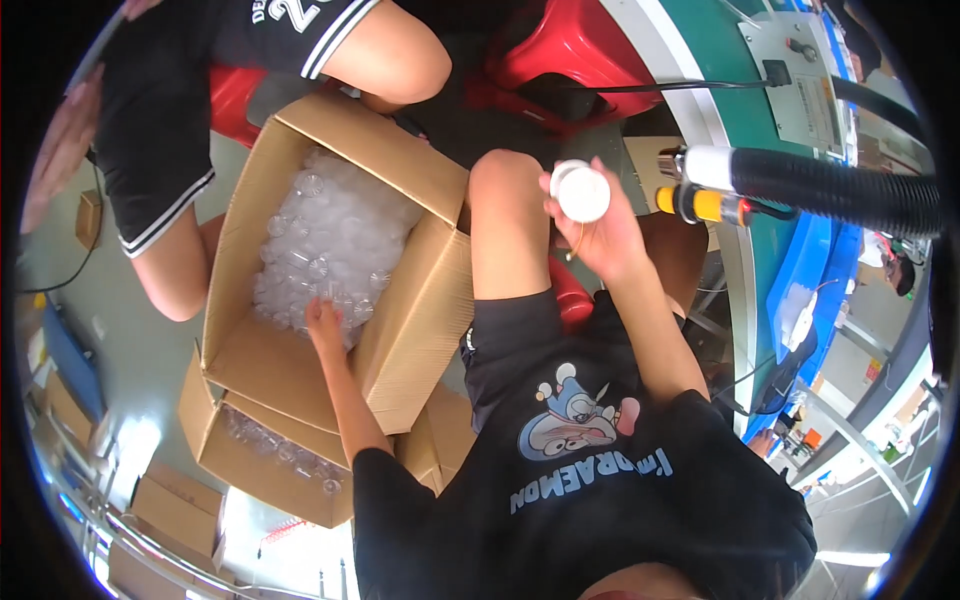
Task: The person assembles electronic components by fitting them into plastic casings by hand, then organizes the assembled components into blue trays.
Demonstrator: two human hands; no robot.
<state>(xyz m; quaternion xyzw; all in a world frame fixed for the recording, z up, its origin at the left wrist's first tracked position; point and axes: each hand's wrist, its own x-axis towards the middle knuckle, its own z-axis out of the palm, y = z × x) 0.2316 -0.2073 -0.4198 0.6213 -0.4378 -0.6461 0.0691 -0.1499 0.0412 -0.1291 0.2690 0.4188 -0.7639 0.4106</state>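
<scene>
My right hand (612,235) is raised beside the bench, its fingers curled around a white round cap (584,194). A second white rim shows just behind the cap's upper left edge. A thin orange-brown cord (578,240) hangs at that palm. On the left, my left hand (324,322) reaches down into an open cardboard box (270,362). Many small clear plastic cup-like pieces (318,255) fill the box. The left fingers are drawn together at the near side of the heap; whatever they hold is too small to make out.
Another carton (270,470) with clear pieces stands below the big box. A person's bare knee (405,55) is close to the box's far side. A black corrugated hose (830,180) juts over the green bench (705,35) at right. Red stools (575,50) stand behind.
</scene>
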